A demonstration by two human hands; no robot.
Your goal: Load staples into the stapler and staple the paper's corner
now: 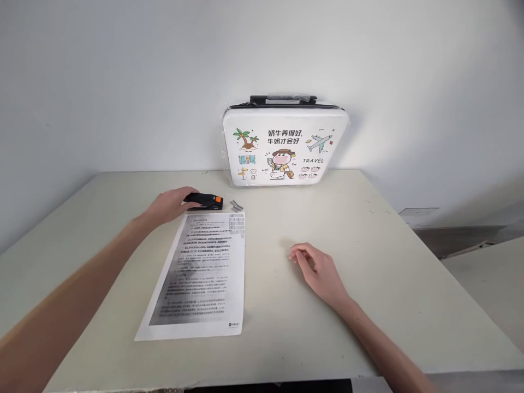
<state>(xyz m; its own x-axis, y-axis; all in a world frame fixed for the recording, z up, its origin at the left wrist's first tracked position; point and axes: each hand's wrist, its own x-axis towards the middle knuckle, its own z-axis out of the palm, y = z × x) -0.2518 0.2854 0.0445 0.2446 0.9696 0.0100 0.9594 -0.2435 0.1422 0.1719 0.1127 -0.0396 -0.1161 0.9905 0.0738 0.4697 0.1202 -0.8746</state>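
My left hand (174, 204) is closed around the rear end of a black stapler (208, 202) with an orange patch on its top. The stapler lies on the table at the top edge of a printed sheet of paper (196, 278). Just right of the stapler are a few small strips of grey staples (236, 206). My right hand (321, 273) rests on the table to the right of the paper, its fingers curled in towards the thumb. Nothing shows in it, and it touches neither paper nor stapler.
A white case (286, 147) with cartoon prints and a black handle leans against the wall at the back of the pale table (380, 284). A dark object (270, 386) shows below the table's front edge.
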